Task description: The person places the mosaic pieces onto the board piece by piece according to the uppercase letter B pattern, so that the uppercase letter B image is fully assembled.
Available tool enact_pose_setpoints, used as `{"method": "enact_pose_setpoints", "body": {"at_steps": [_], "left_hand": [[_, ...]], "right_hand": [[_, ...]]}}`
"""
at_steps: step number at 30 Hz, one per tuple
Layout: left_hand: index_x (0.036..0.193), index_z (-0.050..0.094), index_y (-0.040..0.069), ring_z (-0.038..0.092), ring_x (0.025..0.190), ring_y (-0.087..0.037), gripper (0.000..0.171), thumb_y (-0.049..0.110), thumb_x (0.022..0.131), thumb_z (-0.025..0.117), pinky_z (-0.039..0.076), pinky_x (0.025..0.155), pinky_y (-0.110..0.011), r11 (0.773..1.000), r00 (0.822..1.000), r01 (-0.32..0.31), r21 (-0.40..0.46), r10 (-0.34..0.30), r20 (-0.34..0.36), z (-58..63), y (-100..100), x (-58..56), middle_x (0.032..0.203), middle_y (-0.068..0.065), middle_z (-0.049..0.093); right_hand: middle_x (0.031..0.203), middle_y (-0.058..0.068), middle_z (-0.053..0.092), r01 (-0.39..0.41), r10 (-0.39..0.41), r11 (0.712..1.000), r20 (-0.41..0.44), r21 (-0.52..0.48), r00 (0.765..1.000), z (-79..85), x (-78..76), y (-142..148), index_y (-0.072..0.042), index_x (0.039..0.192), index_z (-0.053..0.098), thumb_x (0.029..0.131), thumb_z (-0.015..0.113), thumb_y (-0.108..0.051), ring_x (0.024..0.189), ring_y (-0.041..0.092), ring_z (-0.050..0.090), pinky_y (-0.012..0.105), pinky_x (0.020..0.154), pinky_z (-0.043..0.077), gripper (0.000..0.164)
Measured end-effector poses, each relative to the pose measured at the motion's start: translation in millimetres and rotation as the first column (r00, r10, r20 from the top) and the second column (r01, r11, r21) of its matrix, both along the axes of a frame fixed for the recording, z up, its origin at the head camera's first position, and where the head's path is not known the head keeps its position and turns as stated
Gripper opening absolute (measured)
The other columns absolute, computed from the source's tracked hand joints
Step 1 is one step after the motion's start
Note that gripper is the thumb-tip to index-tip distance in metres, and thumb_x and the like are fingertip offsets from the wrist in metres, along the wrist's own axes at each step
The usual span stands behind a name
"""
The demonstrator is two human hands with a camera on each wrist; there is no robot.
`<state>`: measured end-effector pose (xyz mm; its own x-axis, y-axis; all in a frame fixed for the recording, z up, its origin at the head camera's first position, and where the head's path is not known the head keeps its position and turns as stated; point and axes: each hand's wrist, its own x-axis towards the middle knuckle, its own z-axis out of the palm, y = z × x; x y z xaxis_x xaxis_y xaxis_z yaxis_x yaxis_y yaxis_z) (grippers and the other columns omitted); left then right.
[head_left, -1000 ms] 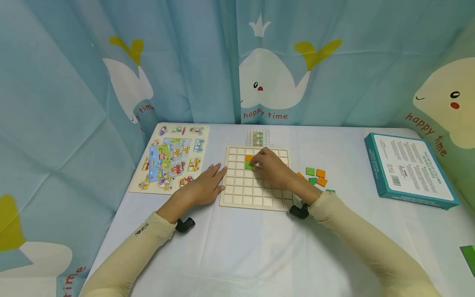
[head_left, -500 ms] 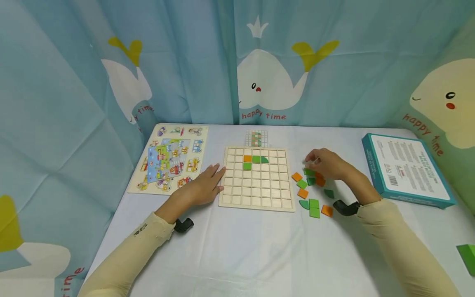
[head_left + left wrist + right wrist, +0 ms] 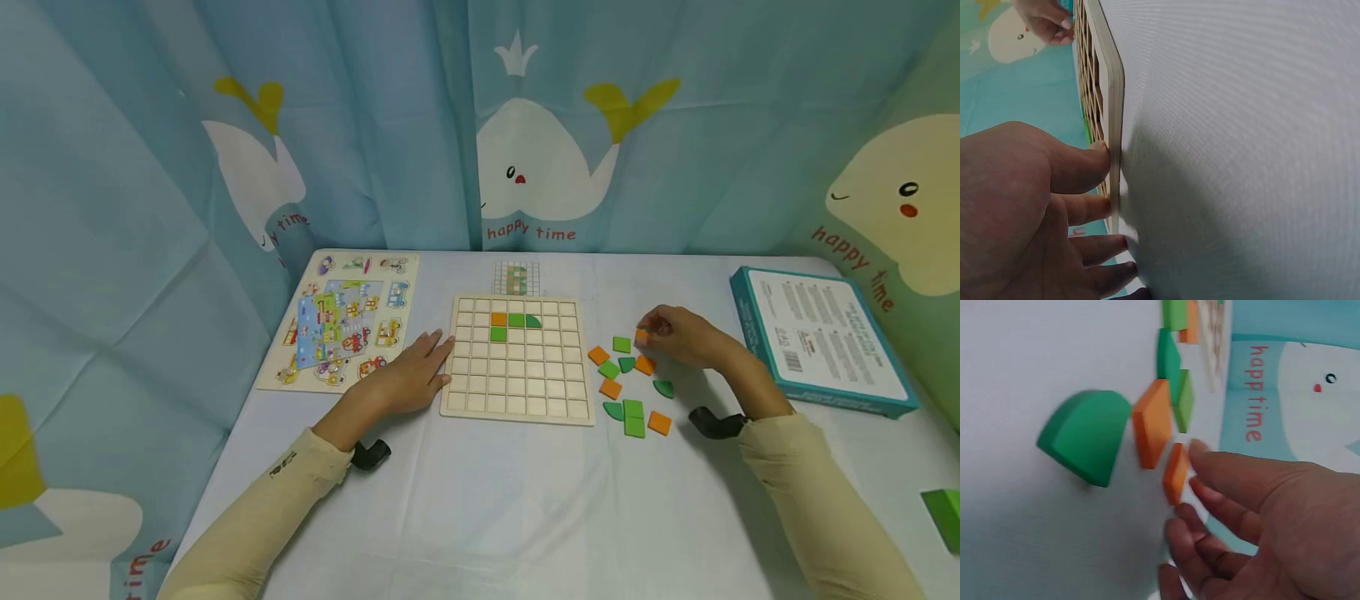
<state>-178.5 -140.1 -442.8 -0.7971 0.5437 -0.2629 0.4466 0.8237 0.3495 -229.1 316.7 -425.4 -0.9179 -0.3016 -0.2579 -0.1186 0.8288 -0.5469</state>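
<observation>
In the head view my right hand [image 3: 678, 336] is at the far side of the loose tiles. Its thumb and fingers pinch an orange square tile [image 3: 1175, 474], which shows at the fingertips in the right wrist view. My left hand [image 3: 405, 379] lies flat with spread, straight fingers at the left edge of the wooden grid board [image 3: 517, 392]. Thumb and fingertips [image 3: 1100, 153] touch the board's side in the left wrist view. On the board sit an orange square tile [image 3: 498, 319], two green squares [image 3: 516, 320] and a green quarter-round tile [image 3: 532, 322].
Several loose green and orange tiles [image 3: 633, 418] lie right of the board. A small printed pattern card [image 3: 517, 277] lies behind it. Left is a picture puzzle board [image 3: 285, 379] with cards on it. A teal box [image 3: 832, 342] stands at the right; a green block [image 3: 943, 517] is nearer.
My right hand has left the board for the loose tiles at the right and now pinches an orange one there. The board's tiles came into view. My left hand stays put.
</observation>
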Motion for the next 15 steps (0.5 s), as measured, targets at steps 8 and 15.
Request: {"method": "enact_pose_setpoints", "body": {"at_steps": [8, 15], "left_hand": [[0.161, 0.015, 0.006, 0.007, 0.149, -0.039, 0.064, 0.032, 0.109, 0.042, 0.015, 0.119, -0.047, 1.0, 1.0, 0.003, -0.006, -0.003, -0.006, 1.5, 0.4, 0.0, 0.164, -0.02, 0.009], [0.161, 0.015, 0.006, 0.008, 0.149, -0.039, 0.064, 0.032, 0.109, 0.042, 0.015, 0.119, -0.047, 1.0, 1.0, 0.003, -0.005, -0.003, -0.003, 1.2, 0.8, 0.1, 0.164, -0.021, 0.009]], "right_hand": [[0.117, 0.024, 0.052, 0.007, -0.012, 0.999, -0.104, -0.049, 0.994, -9.2, 13.0, 0.3, 0.008, 0.124, 0.056, 0.101, 0.06, -0.008, 0.103, 0.036, 0.05, 0.053, 0.09, 0.043, 0.028], [0.116, 0.024, 0.052, 0.027, -0.036, 0.998, -0.133, -0.065, 0.99, -15.0, 17.1, 0.9, 0.008, 0.125, 0.055, 0.102, 0.059, -0.009, 0.103, 0.036, 0.05, 0.052, 0.091, 0.042, 0.029]]}}
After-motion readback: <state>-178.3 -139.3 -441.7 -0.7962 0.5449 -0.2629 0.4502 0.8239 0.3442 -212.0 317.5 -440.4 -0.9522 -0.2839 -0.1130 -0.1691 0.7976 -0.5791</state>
